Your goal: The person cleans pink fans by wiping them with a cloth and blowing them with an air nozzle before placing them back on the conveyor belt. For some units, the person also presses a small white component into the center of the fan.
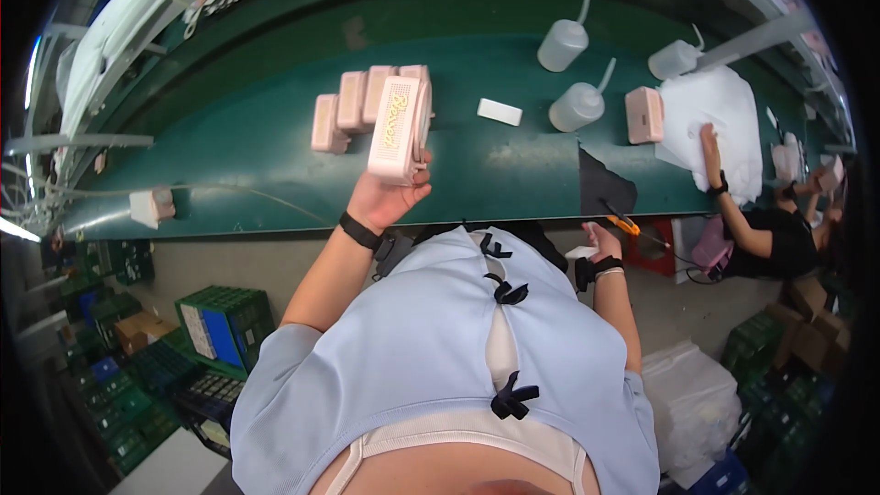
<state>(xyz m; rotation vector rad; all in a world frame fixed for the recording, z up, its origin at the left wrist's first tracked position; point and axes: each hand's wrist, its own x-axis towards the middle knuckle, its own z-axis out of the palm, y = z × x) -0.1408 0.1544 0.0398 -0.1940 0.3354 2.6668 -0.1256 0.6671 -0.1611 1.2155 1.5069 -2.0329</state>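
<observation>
My left hand [385, 199] is closed around the lower end of a pale pink plastic case [396, 133], held upright over the green table. The case has a perforated grille and yellow lettering on its front. Behind it, several similar pink cases [352, 103] stand grouped on the table. At the table's front edge my right hand [603, 243] is closed on a small white piece [581, 252], whose kind I cannot make out. Close to that hand lies an orange-and-black hand tool [623, 223]. A white rectangular block [500, 111] rests on the table between the cases and the bottles.
Squeeze bottles with bent spouts [577, 106] stand on the green table [486, 174]. A dark cloth [606, 185] hangs near its edge. At right, a co-worker's hand [711, 151] touches white sheeting [733, 110] beside another pink case [644, 115]. Green crates [225, 325] stand at lower left.
</observation>
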